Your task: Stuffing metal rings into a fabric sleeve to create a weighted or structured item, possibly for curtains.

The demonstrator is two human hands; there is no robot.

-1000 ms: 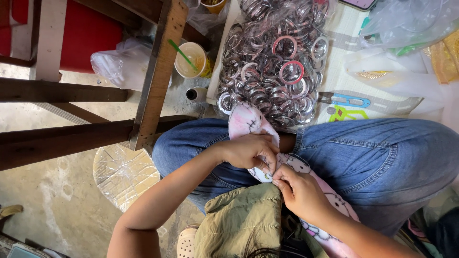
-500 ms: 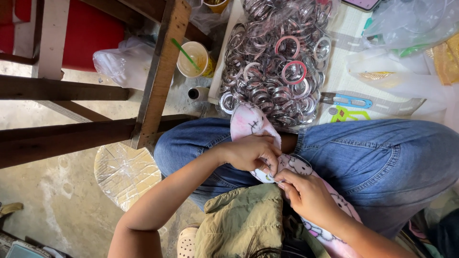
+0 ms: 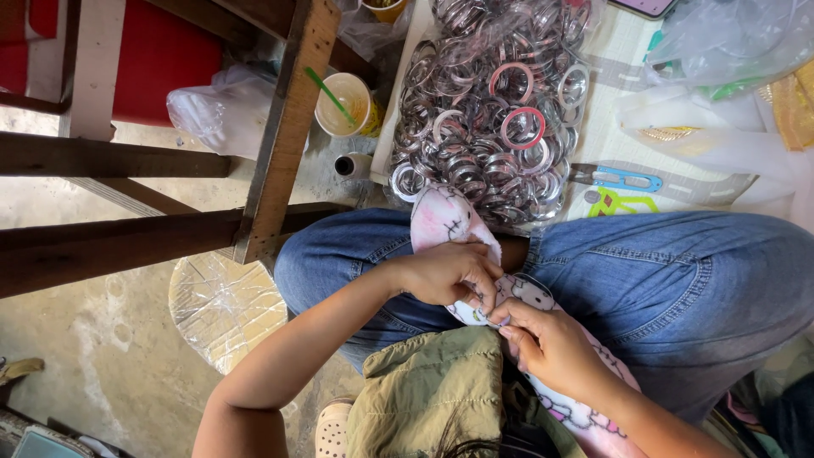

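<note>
The pink printed cloth (image 3: 475, 254), laid across the lap in blue jeans (image 3: 678, 288), is pinched between both hands, the right hand (image 3: 549, 346) having closed toward eleven o'clock onto the left hand (image 3: 448, 273) since a second ago, fingertips now touching.

ring pile (image 3: 492, 127) ahead, wooden beams (image 3: 280, 136) perhaps leftward

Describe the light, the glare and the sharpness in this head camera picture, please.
Head view: soft, even daylight with no hard shadows; the heap of shiny metal rings under clear plastic glints brightly; the left hand and right hand on the pink printed cloth are sharp; the olive garment at the bottom edge looks slightly soft; the wooden beams splay toward the edges.
</note>
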